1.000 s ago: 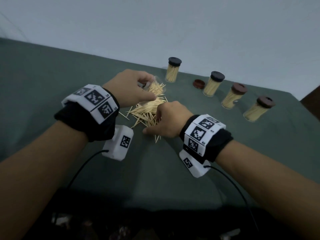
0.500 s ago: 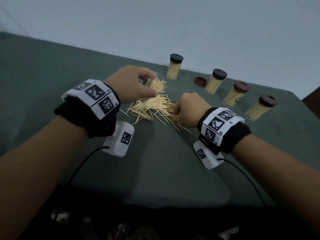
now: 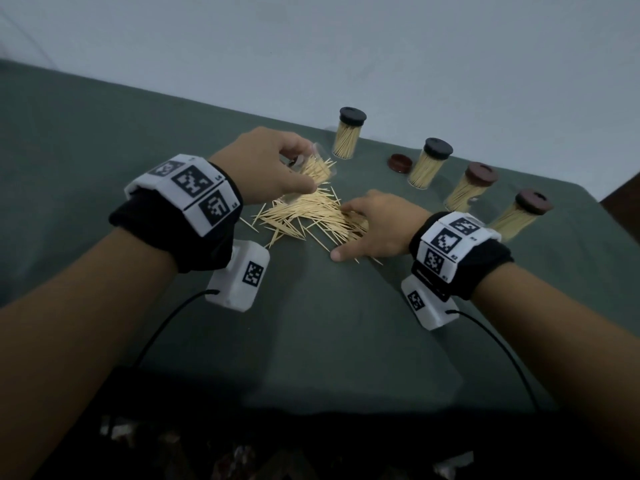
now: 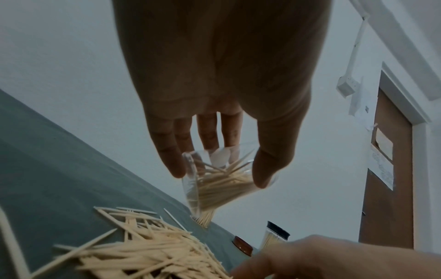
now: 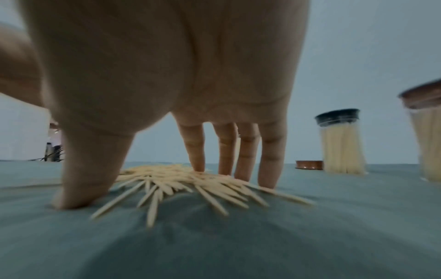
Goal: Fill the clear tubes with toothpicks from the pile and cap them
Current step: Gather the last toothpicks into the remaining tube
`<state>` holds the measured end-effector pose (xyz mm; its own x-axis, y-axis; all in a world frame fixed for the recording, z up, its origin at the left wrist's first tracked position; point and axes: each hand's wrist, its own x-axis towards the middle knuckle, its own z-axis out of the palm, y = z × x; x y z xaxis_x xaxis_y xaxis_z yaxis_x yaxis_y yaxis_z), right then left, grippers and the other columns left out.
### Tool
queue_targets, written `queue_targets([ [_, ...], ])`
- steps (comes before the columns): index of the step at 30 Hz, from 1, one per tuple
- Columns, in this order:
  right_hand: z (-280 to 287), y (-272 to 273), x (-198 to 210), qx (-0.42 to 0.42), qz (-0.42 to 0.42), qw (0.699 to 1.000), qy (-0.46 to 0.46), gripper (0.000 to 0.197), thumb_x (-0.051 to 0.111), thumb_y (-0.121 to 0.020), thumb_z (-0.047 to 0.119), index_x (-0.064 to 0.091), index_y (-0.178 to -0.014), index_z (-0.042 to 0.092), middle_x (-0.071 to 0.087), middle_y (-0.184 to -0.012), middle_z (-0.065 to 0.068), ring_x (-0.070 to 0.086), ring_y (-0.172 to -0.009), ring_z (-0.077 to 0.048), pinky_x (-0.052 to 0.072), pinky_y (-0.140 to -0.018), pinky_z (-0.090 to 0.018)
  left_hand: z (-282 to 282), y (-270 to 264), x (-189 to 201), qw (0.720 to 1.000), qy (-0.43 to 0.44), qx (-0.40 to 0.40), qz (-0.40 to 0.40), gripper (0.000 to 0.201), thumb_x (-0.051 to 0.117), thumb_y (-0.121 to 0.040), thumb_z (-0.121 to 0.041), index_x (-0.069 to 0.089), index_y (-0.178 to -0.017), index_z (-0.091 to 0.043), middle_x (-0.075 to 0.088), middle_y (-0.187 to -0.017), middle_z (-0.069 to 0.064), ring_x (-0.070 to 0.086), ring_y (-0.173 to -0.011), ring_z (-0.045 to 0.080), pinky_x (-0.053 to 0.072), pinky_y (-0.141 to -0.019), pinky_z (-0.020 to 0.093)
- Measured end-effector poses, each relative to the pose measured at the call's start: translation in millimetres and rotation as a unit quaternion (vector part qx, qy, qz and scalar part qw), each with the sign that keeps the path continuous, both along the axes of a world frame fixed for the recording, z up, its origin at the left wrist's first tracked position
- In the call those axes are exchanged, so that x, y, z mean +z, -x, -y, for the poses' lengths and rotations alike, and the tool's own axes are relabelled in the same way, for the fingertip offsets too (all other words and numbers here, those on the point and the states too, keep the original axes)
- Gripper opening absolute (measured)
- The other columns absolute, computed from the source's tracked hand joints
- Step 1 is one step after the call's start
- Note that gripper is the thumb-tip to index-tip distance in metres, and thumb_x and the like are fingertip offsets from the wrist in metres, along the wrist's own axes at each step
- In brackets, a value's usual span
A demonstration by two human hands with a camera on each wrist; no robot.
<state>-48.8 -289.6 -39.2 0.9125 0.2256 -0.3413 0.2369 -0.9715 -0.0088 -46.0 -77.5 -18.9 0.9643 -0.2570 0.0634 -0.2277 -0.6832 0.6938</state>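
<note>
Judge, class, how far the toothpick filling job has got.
Done: four capped tubes stand filled. In hand: the left hand holds an open, part-filled tube; the right hand presses on the pile. Left: finish filling, then fit the loose brown cap.

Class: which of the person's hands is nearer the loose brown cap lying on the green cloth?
Right. The right hand rests on the toothpick pile just in front of the loose brown cap; the left hand, holding the clear tube, is farther left.

A plain indoor room: bare pale wall [image 3: 381, 46], brown door [image 4: 391, 169], cloth-covered table [image 3: 86, 150].
</note>
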Motion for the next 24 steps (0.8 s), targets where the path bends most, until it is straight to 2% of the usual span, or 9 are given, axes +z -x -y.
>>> queue_targets([
  [2,-2.7,0.7,0.4,0.014,0.012,0.999,-0.026,0.082,0.072,-0.073,0.063,0.044,-0.142,0.03,0.053,-0.134,0.002,0.051,-0.119,-0.019,0.041,-0.095,-0.029,0.0,0.5,-0.3,1.0,0.001,-0.002,-0.001,0.058,0.079,-0.077,-0.036,0.06,-0.131,-0.029,0.065,-0.116,-0.007,0.062,-0.106,0.01,0.049,-0.1,0.037],
  [5,1.3,1.6,1.2,0.033,0.039,0.997,-0.064,0.057,0.073,-0.083,0.04,0.052,-0.135,0.035,0.061,-0.124,0.007,0.051,-0.1,-0.008,0.036,-0.084,-0.021,-0.5,1.1,-0.6,1.0,-0.007,-0.004,-0.004,0.059,0.079,-0.078,-0.036,0.058,-0.132,-0.029,0.064,-0.117,-0.009,0.062,-0.105,0.011,0.051,-0.097,0.036],
  [7,5.6,1.6,-1.4,0.04,0.052,0.994,-0.083,0.055,0.071,-0.084,0.033,0.051,-0.135,0.037,0.062,-0.12,0.01,0.05,-0.095,-0.005,0.036,-0.083,-0.019,-1.2,1.4,-0.2,1.0,-0.01,-0.004,-0.001,0.059,0.079,-0.078,-0.036,0.058,-0.132,-0.03,0.064,-0.117,-0.01,0.062,-0.105,0.011,0.051,-0.097,0.035],
  [9,10.8,2.1,-1.9,0.028,0.046,0.994,-0.091,0.06,0.072,-0.083,0.037,0.047,-0.138,0.036,0.063,-0.121,0.01,0.055,-0.101,-0.009,0.038,-0.086,-0.021,-1.0,1.2,0.1,1.0,-0.008,-0.002,0.0,0.058,0.079,-0.078,-0.036,0.058,-0.132,-0.03,0.064,-0.117,-0.009,0.063,-0.105,0.011,0.05,-0.097,0.034],
  [12,18.9,4.7,5.0,0.007,0.015,0.999,-0.042,0.074,0.075,-0.079,0.045,0.041,-0.144,0.032,0.058,-0.129,0.008,0.054,-0.117,-0.017,0.038,-0.091,-0.025,-0.9,1.0,0.5,1.0,-0.001,-0.002,-0.004,0.057,0.079,-0.078,-0.035,0.059,-0.131,-0.029,0.065,-0.116,-0.008,0.063,-0.103,0.011,0.05,-0.097,0.033],
  [14,21.8,5.9,7.3,-0.005,0.019,1.0,-0.024,0.074,0.078,-0.077,0.041,0.044,-0.143,0.031,0.059,-0.127,0.006,0.054,-0.116,-0.017,0.04,-0.092,-0.026,-0.8,0.6,0.9,1.0,0.0,-0.002,-0.003,0.057,0.079,-0.078,-0.035,0.059,-0.131,-0.029,0.065,-0.114,-0.009,0.063,-0.103,0.011,0.049,-0.097,0.033],
  [19,15.5,0.5,1.0,-0.025,0.037,0.995,-0.093,0.056,0.08,-0.077,0.026,0.06,-0.129,0.03,0.069,-0.109,0.01,0.061,-0.098,-0.009,0.044,-0.085,-0.021,0.5,-0.1,-0.6,1.0,-0.001,-0.005,-0.007,0.057,0.078,-0.078,-0.035,0.059,-0.131,-0.029,0.065,-0.114,-0.009,0.063,-0.104,0.011,0.051,-0.096,0.034],
  [21,11.5,-0.5,1.5,-0.016,0.037,0.995,-0.096,0.057,0.08,-0.077,0.03,0.059,-0.13,0.03,0.068,-0.11,0.009,0.061,-0.099,-0.008,0.042,-0.084,-0.019,-0.2,-0.4,-1.1,1.0,-0.002,-0.005,-0.007,0.057,0.079,-0.078,-0.035,0.059,-0.131,-0.029,0.065,-0.115,-0.008,0.063,-0.104,0.012,0.05,-0.098,0.035],
  [24,7.1,0.9,3.5,0.008,0.032,0.997,-0.072,0.069,0.078,-0.074,0.047,0.053,-0.136,0.029,0.063,-0.12,0.007,0.058,-0.11,-0.013,0.041,-0.087,-0.021,-1.7,-1.5,-1.5,1.0,-0.001,-0.002,-0.008,0.058,0.079,-0.077,-0.036,0.06,-0.131,-0.028,0.065,-0.116,-0.007,0.063,-0.105,0.012,0.048,-0.101,0.037],
])
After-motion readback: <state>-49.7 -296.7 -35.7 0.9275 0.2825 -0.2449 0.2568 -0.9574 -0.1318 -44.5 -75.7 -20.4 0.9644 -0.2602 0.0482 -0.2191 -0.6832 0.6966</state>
